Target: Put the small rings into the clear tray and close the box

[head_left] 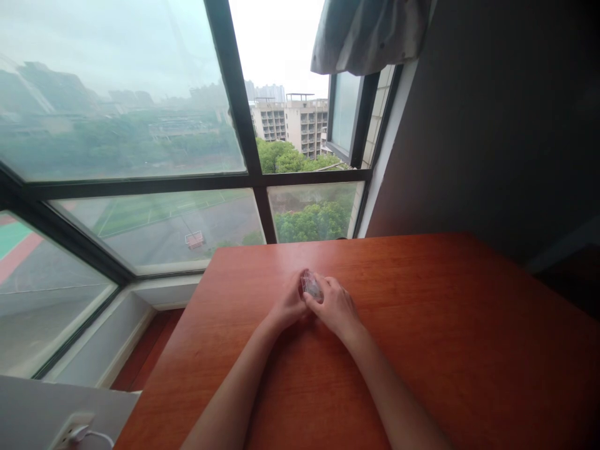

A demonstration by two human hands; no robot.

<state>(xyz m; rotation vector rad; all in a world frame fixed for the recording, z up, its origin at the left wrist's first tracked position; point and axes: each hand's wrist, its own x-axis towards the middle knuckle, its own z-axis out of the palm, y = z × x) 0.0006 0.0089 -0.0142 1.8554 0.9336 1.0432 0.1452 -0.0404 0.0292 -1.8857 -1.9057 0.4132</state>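
Between my two hands is a small, clear, box-like object [311, 285] with pale contents or markings; its exact kind is too small to make out. My left hand [291, 300] is closed around its left side. The fingers of my right hand [336, 301] curl over its right side, with the thumb across its near end. Both hands are low over the brown wooden table [412, 300], near its far half. The fingers cover much of the object's edges and underside.
Beyond the table's far edge stand large framed windows [197, 187], one pane [344, 112] open outward. A grey curtain [370, 37] hangs at the upper right by a dark wall [473, 137]. At the lower left is a wall socket [75, 431] with a white plug and cable.
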